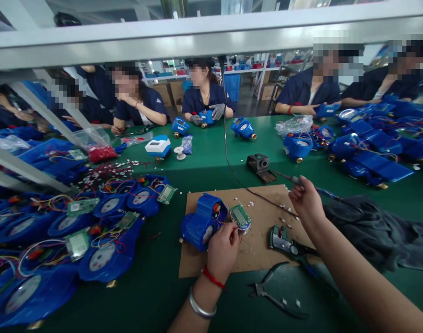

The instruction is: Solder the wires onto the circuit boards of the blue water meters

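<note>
My left hand (222, 249) is closed on the wires beside a small green circuit board with a display (240, 216), which is wired to a blue meter housing (202, 221). Both rest on a brown cardboard sheet (263, 217). My right hand (305, 200) is closed round a soldering iron (290, 178) whose tip points left, toward a black stand (260, 165). The iron's black cord runs up and away across the table.
Pliers (273, 289) and a green-black tool (282, 238) lie near the cardboard's right edge. Several blue meters with wired boards crowd the left of the green table (211, 159). More blue housings lie at the right beside a dark cloth (370, 226). Several seated people work at the far side.
</note>
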The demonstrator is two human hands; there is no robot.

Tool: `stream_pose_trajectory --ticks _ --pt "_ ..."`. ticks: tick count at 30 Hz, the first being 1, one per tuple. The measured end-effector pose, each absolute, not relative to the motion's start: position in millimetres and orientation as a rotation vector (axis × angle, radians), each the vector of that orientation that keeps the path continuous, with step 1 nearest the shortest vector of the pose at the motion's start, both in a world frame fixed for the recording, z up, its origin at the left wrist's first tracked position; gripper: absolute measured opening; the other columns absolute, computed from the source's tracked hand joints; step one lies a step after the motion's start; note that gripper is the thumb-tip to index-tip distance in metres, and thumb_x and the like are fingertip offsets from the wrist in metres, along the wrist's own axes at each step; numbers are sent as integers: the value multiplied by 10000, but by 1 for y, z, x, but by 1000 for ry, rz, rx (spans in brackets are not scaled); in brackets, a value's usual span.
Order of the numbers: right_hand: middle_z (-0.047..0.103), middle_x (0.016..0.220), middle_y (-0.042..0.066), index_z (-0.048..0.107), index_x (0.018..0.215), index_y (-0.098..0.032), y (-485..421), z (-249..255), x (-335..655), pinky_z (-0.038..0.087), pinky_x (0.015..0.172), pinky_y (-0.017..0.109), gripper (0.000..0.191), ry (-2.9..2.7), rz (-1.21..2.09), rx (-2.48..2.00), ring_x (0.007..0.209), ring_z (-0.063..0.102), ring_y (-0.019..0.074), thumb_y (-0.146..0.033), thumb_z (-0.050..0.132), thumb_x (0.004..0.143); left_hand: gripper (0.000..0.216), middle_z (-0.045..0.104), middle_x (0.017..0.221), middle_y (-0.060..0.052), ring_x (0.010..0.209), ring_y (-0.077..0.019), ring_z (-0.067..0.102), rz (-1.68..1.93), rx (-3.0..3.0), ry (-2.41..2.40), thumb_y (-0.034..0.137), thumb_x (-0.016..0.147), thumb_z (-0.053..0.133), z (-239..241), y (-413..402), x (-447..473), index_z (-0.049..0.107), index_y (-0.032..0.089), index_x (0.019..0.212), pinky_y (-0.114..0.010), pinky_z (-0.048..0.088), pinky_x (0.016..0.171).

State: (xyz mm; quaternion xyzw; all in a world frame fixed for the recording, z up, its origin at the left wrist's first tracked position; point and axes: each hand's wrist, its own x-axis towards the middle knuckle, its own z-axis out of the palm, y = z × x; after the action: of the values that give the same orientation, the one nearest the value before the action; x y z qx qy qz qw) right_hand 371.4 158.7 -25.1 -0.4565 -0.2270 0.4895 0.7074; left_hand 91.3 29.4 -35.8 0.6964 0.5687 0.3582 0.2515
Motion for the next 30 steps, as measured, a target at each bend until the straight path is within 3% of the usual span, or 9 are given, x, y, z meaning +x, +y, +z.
stream_pose_trajectory --ticks 4,10,18,24,30 --pt "290 557 -102 379 670 -210 105 -12 361 306 363 145 304 -544 1190 -888 386 200 27 -326 639 777 137 699 927 -55 834 -183 668 970 1862 1565 140 886 498 -39 29 91 605 207 940 -281 497 690" --pt "332 571 -83 443 699 -208 68 -3 341 329 396 156 215 -642 1229 -897 402 271 31 -331 602 777 99 673 812 -24 756 -159 645 966 1856 1567 154 896 488 -41 29 90 575 199 879 -253 449 650" --pt "596 653 -29 570 845 -181 140 -44 373 426 423 139 254 -603 924 -1196 533 575 80 -332 711 698 105 664 796 -21 736 -159 649 957 1847 1541 170 905 477 -45 30 89 571 205 874 -244 445 636" --pt "667 681 -3 566 852 -179 194 -71 386 504 462 155 210 -568 937 -1294 587 659 111 -280 682 709 114 678 786 -25 731 -170 669 984 1856 1537 166 892 483 -46 30 89 581 219 870 -242 461 609" --pt "690 737 33 582 872 -184 187 -75 408 542 506 208 218 -708 930 -1371 638 680 143 -281 698 715 117 689 822 -36 762 -181 685 952 1831 1539 178 902 467 -46 30 89 571 224 876 -250 479 612"
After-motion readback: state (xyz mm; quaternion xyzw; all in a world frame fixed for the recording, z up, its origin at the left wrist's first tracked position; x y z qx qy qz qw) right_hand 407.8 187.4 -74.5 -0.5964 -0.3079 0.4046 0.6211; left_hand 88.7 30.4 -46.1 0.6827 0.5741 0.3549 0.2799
